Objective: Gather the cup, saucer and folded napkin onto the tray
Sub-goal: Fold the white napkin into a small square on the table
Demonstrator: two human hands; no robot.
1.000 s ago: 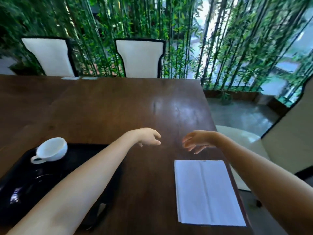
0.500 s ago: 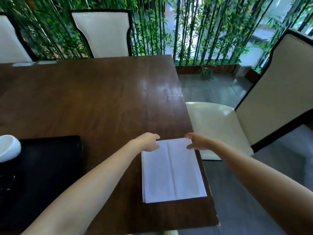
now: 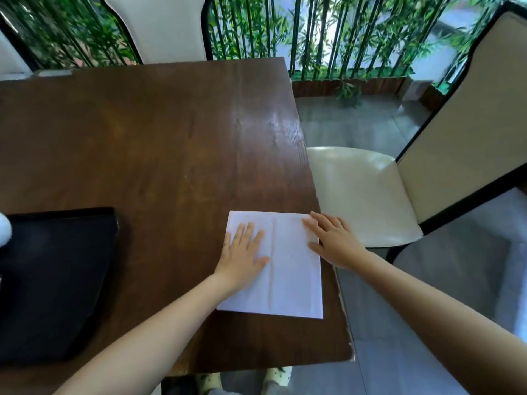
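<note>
A white folded napkin (image 3: 288, 269) lies flat on the dark wooden table (image 3: 159, 143), close to its right edge. My left hand (image 3: 242, 252) rests palm down on the napkin's left half, fingers spread. My right hand (image 3: 332, 240) lies flat on the napkin's right edge, partly over the table edge. A black tray (image 3: 57, 280) sits at the left. Only a sliver of the white cup (image 3: 4, 232) shows at the frame's left border. The saucer is out of view.
A cream chair (image 3: 365, 192) stands just right of the table, with its tall back (image 3: 467, 121) further right. Another white chair (image 3: 159, 27) stands at the far side. Bamboo stalks (image 3: 328, 35) line the background. Grey floor lies beyond the table's right edge.
The view swung right and down, pushing the cup and tray to the left border. Both hands came down from above the table and now lie flat on the napkin.
</note>
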